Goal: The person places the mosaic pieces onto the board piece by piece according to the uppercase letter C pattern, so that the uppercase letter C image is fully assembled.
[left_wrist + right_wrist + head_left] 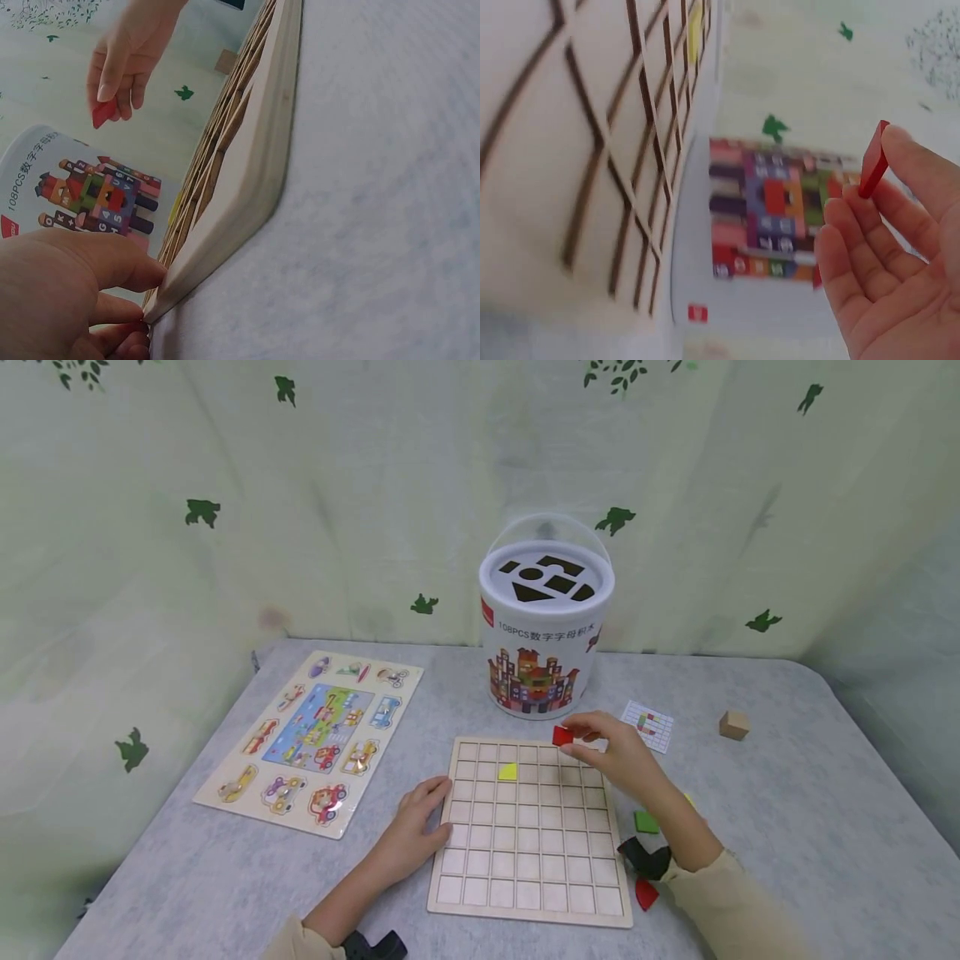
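Observation:
My right hand (611, 752) pinches a small red block (562, 737) between thumb and fingers, above the far right part of a wooden grid board (530, 919). In the right wrist view this red block (874, 160) looks thin and flat-sided, held at the fingertips. My left hand (411, 831) rests against the left edge of the board, with thumb and fingertips touching its rim (225, 217). One yellow piece (507, 772) with a slanted side lies in a cell of the second row from the far edge, left of the middle.
Right of the board lie a green block (647, 822) and a red rounded piece (646, 895). A pattern card (660, 737) and wooden cube (733, 725) sit farther back. Behind the board stands a lidded white bucket (536, 647); a vehicle puzzle (300, 822) lies left.

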